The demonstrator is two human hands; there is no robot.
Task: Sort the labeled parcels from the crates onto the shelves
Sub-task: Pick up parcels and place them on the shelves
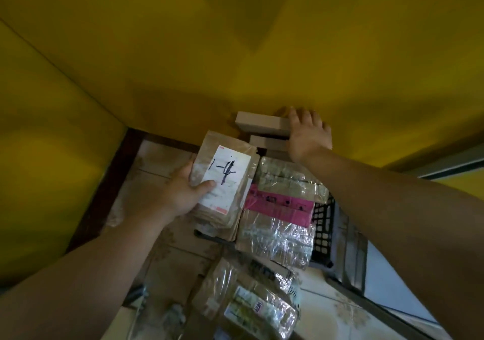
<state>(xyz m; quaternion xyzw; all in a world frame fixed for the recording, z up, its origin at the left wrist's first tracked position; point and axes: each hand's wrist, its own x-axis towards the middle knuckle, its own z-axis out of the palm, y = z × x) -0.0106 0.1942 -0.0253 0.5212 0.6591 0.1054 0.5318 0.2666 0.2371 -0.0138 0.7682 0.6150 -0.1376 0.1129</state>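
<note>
My left hand (pixel 183 190) grips a stack of brown paper parcels (pixel 225 179); the top one bears a white label with "1-4" handwritten in black. My right hand (pixel 309 132) reaches forward and rests, fingers spread, on the right end of a pale flat box (pixel 262 123) that tops a small stack of similar boxes against the yellow wall. Whether the fingers hold that box I cannot tell. Just right of the held stack lies a large parcel in clear wrap with a pink band (pixel 280 203), sitting over a dark crate (pixel 327 232).
Yellow walls (pixel 235 51) close in ahead and to the left. More plastic-wrapped parcels (pixel 259 305) lie at the bottom centre. The tiled floor (pixel 162 161) shows beside a dark baseboard. A pale panel (pixel 387 282) lies at the right.
</note>
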